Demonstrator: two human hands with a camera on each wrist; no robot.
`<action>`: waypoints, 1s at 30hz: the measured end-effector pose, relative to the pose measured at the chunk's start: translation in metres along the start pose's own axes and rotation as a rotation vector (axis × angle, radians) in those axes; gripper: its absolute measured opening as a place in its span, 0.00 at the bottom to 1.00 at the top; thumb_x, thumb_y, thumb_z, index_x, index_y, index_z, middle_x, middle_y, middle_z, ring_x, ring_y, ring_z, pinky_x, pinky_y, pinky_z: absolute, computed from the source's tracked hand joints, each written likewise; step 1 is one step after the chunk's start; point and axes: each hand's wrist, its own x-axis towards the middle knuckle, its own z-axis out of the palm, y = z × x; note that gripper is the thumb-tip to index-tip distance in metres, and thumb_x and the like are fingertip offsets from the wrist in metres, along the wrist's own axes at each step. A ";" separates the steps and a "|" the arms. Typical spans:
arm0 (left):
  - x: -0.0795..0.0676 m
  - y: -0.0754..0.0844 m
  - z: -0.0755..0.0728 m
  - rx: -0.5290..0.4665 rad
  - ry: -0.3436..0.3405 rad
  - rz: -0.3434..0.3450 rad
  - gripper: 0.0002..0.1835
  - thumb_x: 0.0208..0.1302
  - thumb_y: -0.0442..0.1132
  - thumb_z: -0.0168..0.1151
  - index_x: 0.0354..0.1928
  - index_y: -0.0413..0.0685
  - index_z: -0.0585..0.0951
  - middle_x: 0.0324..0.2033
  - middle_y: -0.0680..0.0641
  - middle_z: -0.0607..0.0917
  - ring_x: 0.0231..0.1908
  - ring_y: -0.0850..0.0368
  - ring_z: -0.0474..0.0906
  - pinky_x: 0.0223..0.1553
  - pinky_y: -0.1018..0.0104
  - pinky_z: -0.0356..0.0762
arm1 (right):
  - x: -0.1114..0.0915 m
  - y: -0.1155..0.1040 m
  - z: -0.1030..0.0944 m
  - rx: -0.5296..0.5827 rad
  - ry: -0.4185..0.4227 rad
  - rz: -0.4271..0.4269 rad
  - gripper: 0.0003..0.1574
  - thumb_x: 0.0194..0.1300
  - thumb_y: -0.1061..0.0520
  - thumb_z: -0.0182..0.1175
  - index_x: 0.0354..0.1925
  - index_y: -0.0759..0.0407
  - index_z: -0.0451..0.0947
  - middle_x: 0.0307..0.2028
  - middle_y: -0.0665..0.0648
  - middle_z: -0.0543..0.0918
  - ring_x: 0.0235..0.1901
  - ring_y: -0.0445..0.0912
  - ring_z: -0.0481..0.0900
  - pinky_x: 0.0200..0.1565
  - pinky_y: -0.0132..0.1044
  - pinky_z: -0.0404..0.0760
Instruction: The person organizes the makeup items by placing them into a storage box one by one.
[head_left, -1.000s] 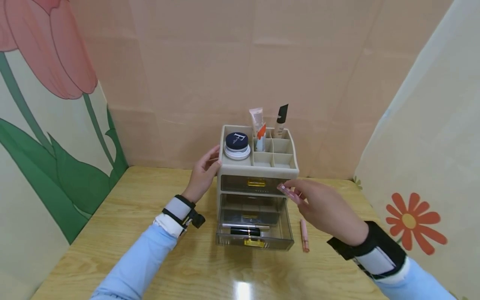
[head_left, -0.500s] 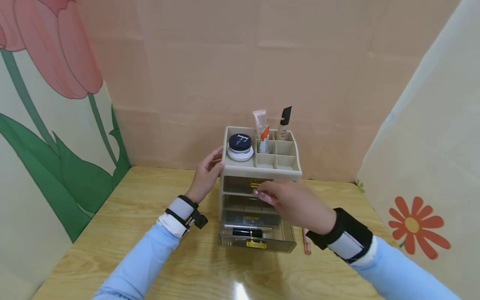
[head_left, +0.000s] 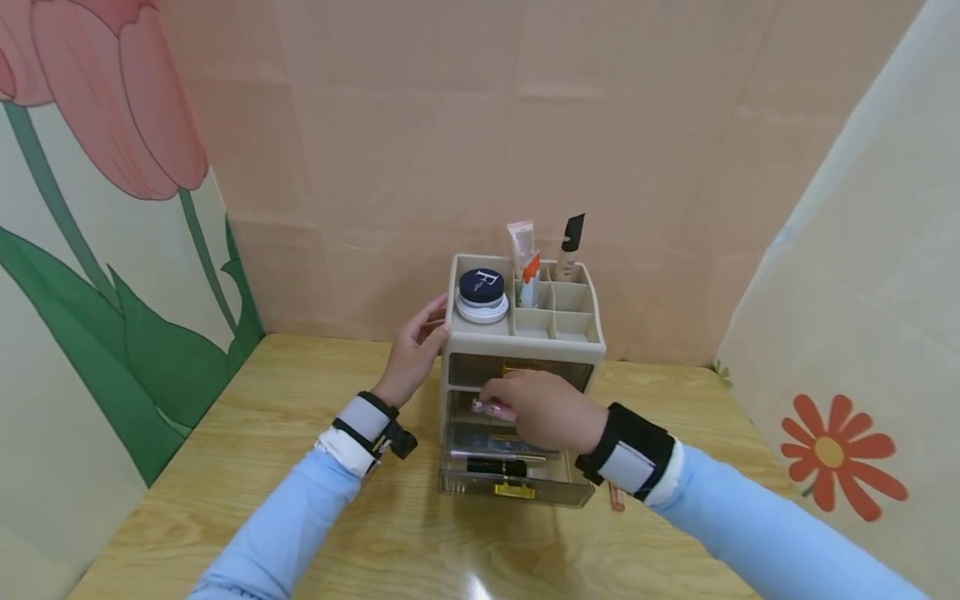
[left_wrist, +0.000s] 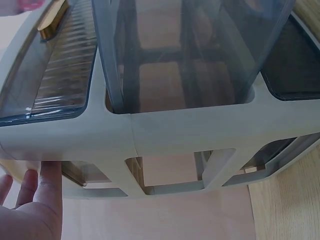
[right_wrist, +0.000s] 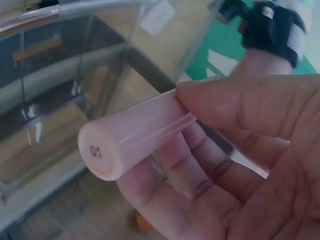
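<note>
A pale cosmetics organizer (head_left: 525,343) stands on the table with its see-through lower drawer (head_left: 555,493) pulled out. My left hand (head_left: 411,354) rests against the organizer's upper left side; in the left wrist view its fingers (left_wrist: 49,185) lie fairly straight on the frame. Over the open drawer, my right hand (head_left: 551,407) pinches a pink lip gloss tube (head_left: 495,409) between thumb and fingers. The right wrist view shows the lip gloss tube (right_wrist: 135,132) with "01" on its end. A black tube (head_left: 497,467) and a slim silver one (head_left: 517,456) lie inside the drawer.
On the organizer's top are a dark-lidded powder jar (head_left: 482,287), a pink squeeze tube (head_left: 521,240), an orange-and-white tube (head_left: 529,283) and a black-capped bottle (head_left: 571,247). Another pink tube (head_left: 617,498) lies on the table to the right, partly hidden by my right wrist.
My right hand has moved left and slightly down with the lip gloss tube, from the organizer's right side to above the open drawer. My left hand has stayed on the organizer.
</note>
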 end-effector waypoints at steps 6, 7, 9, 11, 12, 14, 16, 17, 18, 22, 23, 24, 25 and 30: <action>0.000 0.001 0.000 -0.012 -0.005 0.004 0.27 0.72 0.33 0.49 0.71 0.41 0.63 0.61 0.34 0.71 0.58 0.43 0.71 0.52 0.57 0.78 | 0.015 0.001 0.016 -0.008 -0.094 0.006 0.24 0.54 0.70 0.66 0.47 0.51 0.82 0.37 0.49 0.83 0.35 0.43 0.78 0.42 0.42 0.80; 0.000 0.001 0.001 -0.013 -0.008 0.004 0.27 0.72 0.33 0.49 0.71 0.41 0.63 0.61 0.34 0.71 0.58 0.43 0.71 0.52 0.58 0.78 | 0.017 0.002 0.019 -0.010 -0.101 0.000 0.25 0.53 0.72 0.66 0.47 0.52 0.82 0.37 0.49 0.83 0.35 0.43 0.78 0.42 0.41 0.80; 0.000 0.000 0.001 -0.019 -0.013 0.004 0.27 0.72 0.32 0.49 0.71 0.40 0.63 0.62 0.34 0.71 0.58 0.42 0.71 0.52 0.58 0.78 | 0.020 0.003 0.024 -0.002 -0.114 -0.012 0.25 0.52 0.73 0.65 0.47 0.52 0.83 0.36 0.49 0.83 0.34 0.42 0.78 0.41 0.41 0.81; 0.001 -0.004 0.001 -0.029 -0.012 0.009 0.27 0.72 0.32 0.49 0.71 0.41 0.63 0.62 0.34 0.70 0.58 0.42 0.71 0.52 0.57 0.77 | 0.023 0.003 0.029 0.009 -0.117 -0.028 0.24 0.52 0.73 0.65 0.46 0.53 0.83 0.36 0.49 0.84 0.34 0.42 0.79 0.42 0.41 0.81; 0.002 -0.008 0.000 -0.036 -0.009 0.013 0.27 0.72 0.33 0.49 0.71 0.42 0.63 0.62 0.34 0.71 0.58 0.42 0.71 0.52 0.57 0.77 | 0.025 0.004 0.032 0.013 -0.119 -0.037 0.24 0.52 0.73 0.64 0.46 0.53 0.83 0.36 0.49 0.84 0.34 0.42 0.79 0.42 0.41 0.81; 0.006 -0.017 -0.001 -0.039 0.001 0.021 0.27 0.72 0.34 0.50 0.71 0.45 0.64 0.61 0.37 0.72 0.58 0.44 0.71 0.52 0.57 0.78 | 0.029 0.004 0.036 0.029 -0.129 -0.050 0.23 0.53 0.73 0.64 0.45 0.54 0.84 0.36 0.50 0.84 0.34 0.42 0.79 0.42 0.41 0.81; 0.009 -0.025 -0.001 -0.040 0.010 0.029 0.27 0.72 0.36 0.51 0.71 0.47 0.65 0.61 0.39 0.72 0.57 0.45 0.72 0.51 0.57 0.78 | 0.033 0.005 0.041 0.033 -0.138 -0.061 0.22 0.53 0.73 0.63 0.44 0.54 0.84 0.35 0.49 0.84 0.32 0.42 0.79 0.40 0.40 0.81; 0.009 -0.025 -0.001 -0.044 0.010 0.028 0.27 0.72 0.36 0.51 0.71 0.47 0.65 0.61 0.39 0.73 0.57 0.46 0.72 0.52 0.57 0.78 | 0.034 0.005 0.044 0.032 -0.142 -0.065 0.22 0.52 0.73 0.63 0.43 0.54 0.84 0.34 0.49 0.84 0.31 0.41 0.78 0.39 0.40 0.81; 0.009 -0.023 -0.001 -0.041 0.009 0.028 0.27 0.72 0.35 0.51 0.71 0.47 0.65 0.61 0.39 0.73 0.57 0.45 0.72 0.52 0.57 0.78 | 0.035 0.006 0.046 0.029 -0.144 -0.071 0.21 0.53 0.73 0.63 0.42 0.54 0.84 0.33 0.49 0.83 0.30 0.41 0.78 0.37 0.40 0.81; 0.002 -0.004 0.001 -0.037 -0.006 0.013 0.27 0.72 0.32 0.49 0.71 0.40 0.63 0.61 0.34 0.71 0.58 0.42 0.71 0.52 0.56 0.77 | 0.037 0.010 0.054 0.024 -0.131 -0.095 0.17 0.54 0.71 0.63 0.39 0.54 0.84 0.29 0.47 0.82 0.27 0.41 0.76 0.33 0.39 0.79; 0.000 0.000 0.001 -0.035 -0.008 0.009 0.27 0.72 0.31 0.48 0.71 0.39 0.63 0.62 0.33 0.71 0.58 0.41 0.71 0.53 0.55 0.77 | 0.038 0.011 0.056 0.022 -0.126 -0.103 0.16 0.54 0.71 0.63 0.38 0.54 0.84 0.29 0.47 0.82 0.27 0.41 0.76 0.33 0.39 0.79; 0.000 0.001 0.000 -0.030 -0.007 0.007 0.27 0.72 0.32 0.48 0.71 0.39 0.63 0.62 0.33 0.71 0.58 0.42 0.71 0.52 0.56 0.77 | 0.038 0.012 0.058 0.020 -0.122 -0.112 0.15 0.54 0.70 0.64 0.38 0.54 0.84 0.28 0.47 0.82 0.27 0.41 0.76 0.33 0.39 0.80; -0.001 0.001 0.000 -0.026 -0.006 0.007 0.27 0.72 0.32 0.48 0.71 0.39 0.63 0.62 0.33 0.71 0.58 0.42 0.71 0.52 0.57 0.77 | 0.038 0.013 0.059 0.019 -0.119 -0.118 0.13 0.55 0.69 0.64 0.37 0.54 0.84 0.28 0.47 0.82 0.27 0.42 0.77 0.33 0.39 0.80; 0.000 0.002 -0.001 -0.019 -0.002 0.013 0.26 0.72 0.32 0.49 0.71 0.39 0.63 0.62 0.33 0.71 0.58 0.42 0.71 0.52 0.57 0.77 | 0.039 0.016 0.062 0.003 -0.109 -0.133 0.09 0.56 0.67 0.65 0.35 0.55 0.84 0.28 0.49 0.82 0.28 0.43 0.77 0.34 0.40 0.79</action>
